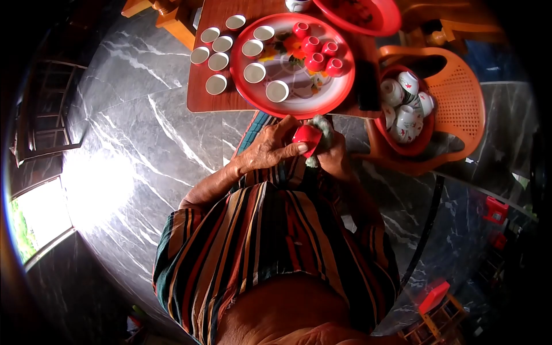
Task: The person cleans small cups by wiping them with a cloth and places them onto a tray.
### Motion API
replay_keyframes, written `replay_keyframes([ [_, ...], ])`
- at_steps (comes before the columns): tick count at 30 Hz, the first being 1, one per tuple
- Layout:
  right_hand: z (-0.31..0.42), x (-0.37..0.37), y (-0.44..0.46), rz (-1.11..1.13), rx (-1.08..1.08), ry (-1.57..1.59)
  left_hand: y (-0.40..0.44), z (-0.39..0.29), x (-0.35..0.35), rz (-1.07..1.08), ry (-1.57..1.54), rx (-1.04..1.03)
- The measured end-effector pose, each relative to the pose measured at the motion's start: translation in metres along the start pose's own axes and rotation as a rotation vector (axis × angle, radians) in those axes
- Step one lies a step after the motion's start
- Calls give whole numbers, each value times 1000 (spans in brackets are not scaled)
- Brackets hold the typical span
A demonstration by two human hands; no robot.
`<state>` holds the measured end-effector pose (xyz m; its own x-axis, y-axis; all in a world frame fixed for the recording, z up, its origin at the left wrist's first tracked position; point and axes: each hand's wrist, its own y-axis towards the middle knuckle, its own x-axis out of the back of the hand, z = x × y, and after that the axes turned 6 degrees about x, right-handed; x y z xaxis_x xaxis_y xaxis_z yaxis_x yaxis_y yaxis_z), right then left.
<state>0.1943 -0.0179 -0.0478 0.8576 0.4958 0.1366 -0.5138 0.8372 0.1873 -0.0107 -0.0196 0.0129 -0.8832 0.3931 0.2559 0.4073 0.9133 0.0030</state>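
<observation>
Just in front of the tray's near rim, my left hand [270, 142] is closed around a small red cup [307, 137], thumb across its side. My right hand [335, 155] grips a greyish-green cloth [324, 129] pressed against the cup; some of its fingers are hidden. A round red-rimmed tray [244, 92] with a flower print lies on the table beyond my hands. On it, several red cups [315, 61] stand upside down at the right, and a few white-lined cups [277, 91] stand upright at the left.
More upright cups [216, 84] stand on the wooden table [201, 102] left of the tray. A red basin [385, 23] sits at the back right. On an orange plastic chair [460, 109], another red bowl [409, 150] holds several white patterned cups [408, 118].
</observation>
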Motion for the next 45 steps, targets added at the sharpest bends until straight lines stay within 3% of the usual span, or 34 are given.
replay_keyframes([
  [2, 8, 1, 2, -180, 117, -357, 0, 9, -2, 58, -155, 123],
  [3, 47, -5, 14, -323, 112, -485, -1, -3, 1, 176, -333, 322],
  [4, 54, -2, 18, -323, 113, -484, -1, -6, 2, 175, -333, 322],
  [6, 59, 4, 25, -258, 371, -730, 0, -8, 2, 324, -522, 560],
  [7, 58, 7, 27, -223, 501, -853, -1, 1, -1, 364, -540, 581],
  [12, 48, 6, 34, -198, 655, -825, -3, 9, -10, 266, -578, 619],
  [14, 25, -6, 28, -313, 204, -411, 4, 15, -14, 41, -298, 205],
  [15, 2, -8, 22, -288, 115, -285, 6, 17, -6, 32, -85, 178],
  [17, -45, -12, 12, -268, -71, -41, 11, 7, 3, 21, -24, 179],
  [19, -62, -11, -1, -274, 57, -240, 22, -1, 14, -25, 89, 161],
  [20, -74, -13, -11, -339, -116, -16, 36, -9, 23, -185, 193, 143],
  [22, -57, -12, -13, -392, -286, 212, 48, 14, 30, -309, 388, -27],
  [23, -42, -6, -10, -228, -269, 892, 60, 22, 38, -344, 528, -48],
  [26, -36, 3, -15, -143, -540, 1288, 109, 54, 59, -426, 832, -39],
  [27, -35, -7, -23, -276, -428, 1243, 116, 68, 60, -434, 857, -42],
  [30, -8, -14, -31, -367, -278, 1164, 138, 78, 71, -390, 940, -28],
  [32, -5, -6, -37, -219, -364, 1229, 150, 89, 71, -373, 1032, -32],
  [34, -44, -2, -62, -227, -437, 1189, 151, 80, 70, -337, 1028, 29],
  [35, -67, -2, -78, -120, -431, 536, 153, 79, 70, -342, 894, 52],
  [38, -73, -1, -82, 13, -281, -136, 158, 92, 71, -369, 653, 42],
  [40, -26, -1, -56, -260, -359, 1020, 157, 99, 70, -394, 547, 10],
  [41, -58, -1, -69, -254, -357, 1024, 155, 102, 71, -409, 468, -8],
  [42, -112, -1, -93, -132, -328, 488, 154, 104, 70, -419, 384, -27],
  [43, -116, -2, -92, -67, -305, 223, 153, 108, 71, -421, 387, -28],
  [44, -119, -2, -90, -9, -280, -44, 155, 113, 71, -333, 38, 33],
  [45, -68, -5, -63, -188, -286, 527, 156, 115, 70, -235, -310, 93],
])
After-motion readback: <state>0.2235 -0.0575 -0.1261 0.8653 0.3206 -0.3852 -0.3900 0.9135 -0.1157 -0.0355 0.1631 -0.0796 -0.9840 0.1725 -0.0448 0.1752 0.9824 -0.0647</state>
